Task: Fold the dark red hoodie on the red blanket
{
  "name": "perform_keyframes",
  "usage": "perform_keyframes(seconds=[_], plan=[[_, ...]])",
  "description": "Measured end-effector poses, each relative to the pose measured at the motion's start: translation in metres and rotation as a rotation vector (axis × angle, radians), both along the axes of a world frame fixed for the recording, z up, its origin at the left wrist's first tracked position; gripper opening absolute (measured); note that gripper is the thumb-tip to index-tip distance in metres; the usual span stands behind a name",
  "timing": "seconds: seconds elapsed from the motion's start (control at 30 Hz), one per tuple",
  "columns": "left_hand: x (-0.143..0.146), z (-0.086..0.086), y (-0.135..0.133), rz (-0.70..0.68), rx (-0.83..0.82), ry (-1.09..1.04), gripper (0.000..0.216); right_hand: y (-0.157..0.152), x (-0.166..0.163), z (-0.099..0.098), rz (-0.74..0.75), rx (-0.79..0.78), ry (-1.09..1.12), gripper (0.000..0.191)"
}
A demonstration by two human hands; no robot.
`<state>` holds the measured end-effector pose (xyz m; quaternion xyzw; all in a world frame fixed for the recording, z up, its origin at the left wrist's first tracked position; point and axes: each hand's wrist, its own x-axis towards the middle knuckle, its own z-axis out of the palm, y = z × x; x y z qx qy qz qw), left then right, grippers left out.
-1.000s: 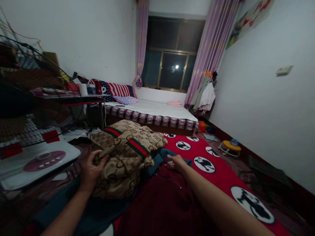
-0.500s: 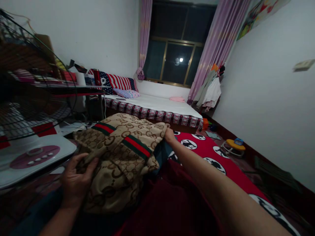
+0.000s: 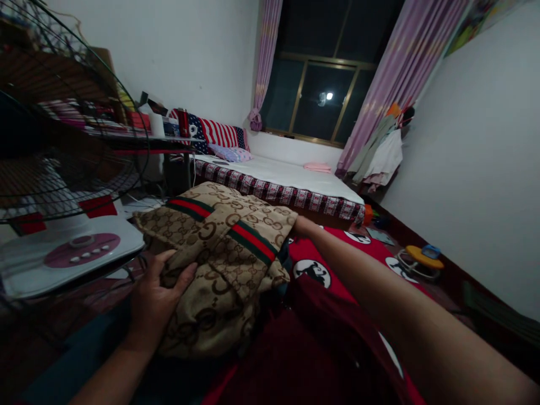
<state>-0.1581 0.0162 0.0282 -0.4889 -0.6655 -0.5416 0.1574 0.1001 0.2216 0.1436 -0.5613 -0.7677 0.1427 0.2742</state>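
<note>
A tan garment (image 3: 219, 275) with a brown monogram print and green-red-green stripes lies bunched over my lap. At its near left edge my left hand (image 3: 158, 295) is closed on a fold of the cloth, thumb on top. My right hand (image 3: 300, 226) grips the far right corner of the garment, its fingers mostly hidden by the fabric. Under and beside the cloth is dark red fabric (image 3: 270, 349), with some blue cloth at the left below my forearm.
A fan (image 3: 80, 242) on a white base stands close on the left, before a cluttered desk (image 3: 169, 147). Ahead is a bed (image 3: 270, 169) with pillows. To the right lie a red cover (image 3: 337, 270) with white circles and a small yellow stool (image 3: 424, 257).
The view has turned a little to the left, so the scene sits further right. Both hands keep their hold, and the garment lies slightly flatter.
</note>
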Motion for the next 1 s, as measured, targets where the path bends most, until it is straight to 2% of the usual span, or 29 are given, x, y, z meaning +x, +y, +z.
perform_keyframes(seconds=[0.1,0.17,0.23,0.27,0.3,0.4,0.47,0.53,0.6,0.73,0.8,0.9,1.0], plan=[[0.004,0.005,-0.002,0.045,0.031,0.068,0.049,0.002,-0.015,0.05,-0.084,0.066,-0.025,0.017],[0.006,0.008,-0.004,0.05,0.078,0.116,0.047,-0.01,-0.039,0.06,-0.001,0.223,0.035,0.027],[0.007,0.01,-0.005,0.036,0.112,0.143,0.042,-0.029,-0.068,0.046,0.238,0.359,0.082,0.042],[0.006,0.01,-0.006,0.029,0.119,0.148,0.041,-0.04,-0.081,0.032,0.395,0.361,0.054,0.047],[0.005,0.01,-0.006,0.02,0.118,0.149,0.039,-0.049,-0.091,0.016,0.524,0.298,-0.013,0.048],[0.003,0.009,-0.006,0.006,0.092,0.138,0.037,-0.065,-0.106,-0.027,0.581,0.073,-0.101,0.046],[0.003,0.008,-0.006,0.007,0.076,0.116,0.037,-0.065,-0.103,-0.037,0.581,0.051,-0.117,0.046],[0.004,0.009,-0.006,-0.001,0.071,0.077,0.038,-0.064,-0.099,-0.035,0.57,0.086,-0.141,0.042],[0.006,0.011,-0.007,-0.038,0.081,0.013,0.038,-0.064,-0.095,-0.027,0.491,0.095,-0.145,0.034],[0.003,0.01,-0.007,-0.158,0.146,-0.278,0.046,-0.078,-0.094,-0.016,0.287,0.091,-0.058,0.013],[-0.002,0.006,-0.007,-0.169,0.186,-0.443,0.048,-0.088,-0.091,-0.011,0.204,0.11,0.01,0.006],[-0.009,0.001,-0.009,-0.144,0.201,-0.564,0.053,-0.098,-0.078,0.007,0.077,0.147,0.162,0.011],[-0.004,0.008,-0.019,-0.199,0.166,-0.557,0.054,-0.102,-0.062,0.045,0.028,0.195,0.316,0.022]])
